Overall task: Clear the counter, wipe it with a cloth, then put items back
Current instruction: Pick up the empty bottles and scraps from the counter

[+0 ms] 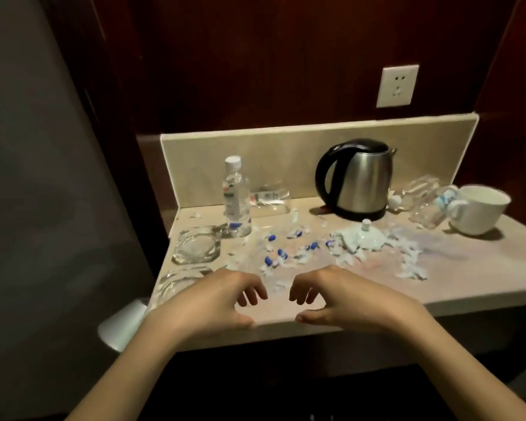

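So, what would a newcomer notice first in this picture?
Probably the shiny steel kettle with a black handle at the back of the beige counter. Next, the white and blue paper scraps littering its middle, and two bare, empty hands curled at the front edge.

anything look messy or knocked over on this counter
Yes. Torn white and blue scraps litter the counter, and an empty plastic bottle lies on its side between the kettle and the white cup.

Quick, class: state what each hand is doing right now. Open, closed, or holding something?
Left hand: open, fingers curled, holding nothing, above the counter front edge.
Right hand: open, fingers curled, holding nothing.
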`<state>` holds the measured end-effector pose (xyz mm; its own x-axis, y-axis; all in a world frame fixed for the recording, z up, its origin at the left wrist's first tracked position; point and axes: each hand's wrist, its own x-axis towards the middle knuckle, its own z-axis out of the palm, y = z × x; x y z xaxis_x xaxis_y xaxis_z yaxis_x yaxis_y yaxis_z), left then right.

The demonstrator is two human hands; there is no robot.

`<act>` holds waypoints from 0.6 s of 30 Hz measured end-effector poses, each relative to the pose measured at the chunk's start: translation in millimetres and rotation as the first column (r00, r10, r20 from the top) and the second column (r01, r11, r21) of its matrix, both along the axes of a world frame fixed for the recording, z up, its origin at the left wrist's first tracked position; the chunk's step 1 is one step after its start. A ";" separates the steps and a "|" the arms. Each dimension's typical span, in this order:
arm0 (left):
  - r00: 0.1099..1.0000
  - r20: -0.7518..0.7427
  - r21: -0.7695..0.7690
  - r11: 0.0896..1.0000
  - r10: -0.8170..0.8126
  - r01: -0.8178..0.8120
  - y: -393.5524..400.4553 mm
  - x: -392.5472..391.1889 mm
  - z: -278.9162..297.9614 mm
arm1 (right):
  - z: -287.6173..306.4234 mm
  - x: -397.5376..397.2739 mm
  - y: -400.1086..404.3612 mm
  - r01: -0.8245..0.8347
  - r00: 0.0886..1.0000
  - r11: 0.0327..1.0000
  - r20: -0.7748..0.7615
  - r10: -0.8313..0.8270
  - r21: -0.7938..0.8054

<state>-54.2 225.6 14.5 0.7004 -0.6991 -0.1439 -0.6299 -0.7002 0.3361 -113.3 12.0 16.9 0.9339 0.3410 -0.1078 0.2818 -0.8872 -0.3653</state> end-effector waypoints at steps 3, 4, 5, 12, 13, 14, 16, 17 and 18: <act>0.998 -0.056 0.026 0.999 0.039 -0.037 -32.3 26.3 5.5 | 13.2 25.9 -36.4 -0.009 1.000 1.000 0.006 0.009 -0.015; 0.996 -0.065 0.033 0.998 0.057 -0.055 -40.6 33.2 6.0 | 16.9 34.3 -46.1 -0.017 1.000 1.000 0.009 0.018 -0.021; 0.994 -0.069 0.028 0.996 0.081 -0.079 -49.7 40.7 5.5 | 20.8 44.8 -57.3 -0.030 0.999 0.999 0.016 0.031 -0.031; 0.968 -0.070 -0.075 0.967 0.241 -0.246 -89.5 70.7 -5.7 | 26.3 116.6 -94.5 -0.113 0.993 0.992 0.017 0.113 -0.048; 0.965 -0.067 -0.078 0.963 0.253 -0.258 -91.4 73.7 -6.9 | 23.9 128.1 -94.5 -0.113 0.993 0.993 0.014 0.113 -0.043; 0.963 -0.070 -0.085 0.960 0.262 -0.267 -92.4 77.0 -7.8 | 21.5 139.3 -93.8 -0.108 0.994 0.993 0.020 0.109 -0.046; 0.955 -0.091 -0.103 0.951 0.281 -0.290 -90.0 85.4 -9.6 | 15.3 163.8 -89.7 -0.102 0.993 0.994 0.049 0.105 -0.049; 0.952 -0.105 -0.108 0.948 0.288 -0.299 -88.3 90.1 -9.6 | 12.3 175.7 -87.1 -0.098 0.993 0.994 0.065 0.101 -0.041; 0.948 -0.120 -0.110 0.946 0.294 -0.307 -86.2 94.8 -9.1 | 9.2 186.8 -84.3 -0.095 0.992 0.995 0.080 0.097 -0.039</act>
